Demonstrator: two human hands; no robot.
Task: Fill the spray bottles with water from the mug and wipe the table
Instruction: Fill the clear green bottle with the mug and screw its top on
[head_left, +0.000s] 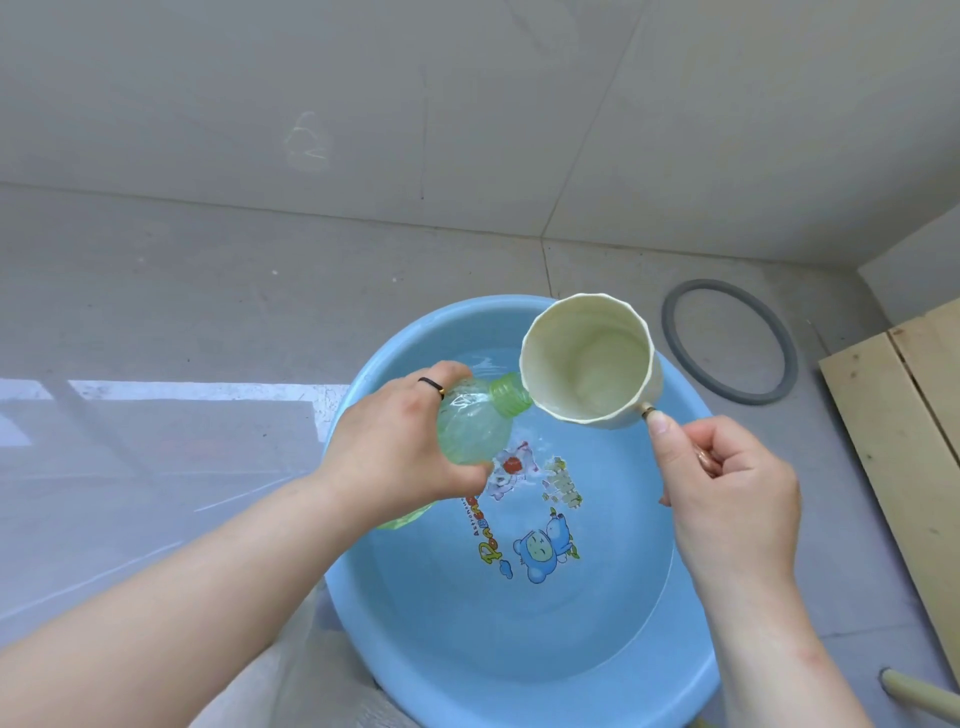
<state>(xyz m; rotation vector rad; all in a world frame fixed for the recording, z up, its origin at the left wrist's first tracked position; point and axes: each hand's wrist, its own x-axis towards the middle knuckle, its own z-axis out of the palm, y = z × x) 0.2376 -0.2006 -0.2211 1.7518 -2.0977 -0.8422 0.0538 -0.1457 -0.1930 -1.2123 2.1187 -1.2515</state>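
Between the hands, above a blue basin (519, 670) of water: the filling step is underway. The left hand (395, 447) wraps the green plastic bottle (470, 421), which is tilted with its open neck at the mug rim. The right hand (727, 493) grips the handle of the tipped cream mug (587, 358), which looks nearly drained. Next move, probably: dip the mug again and realign it with the narrow neck. Grey tiled floor (208, 291); a grey ring (712, 285) and wooden boards (893, 415) lie beyond the right hand.
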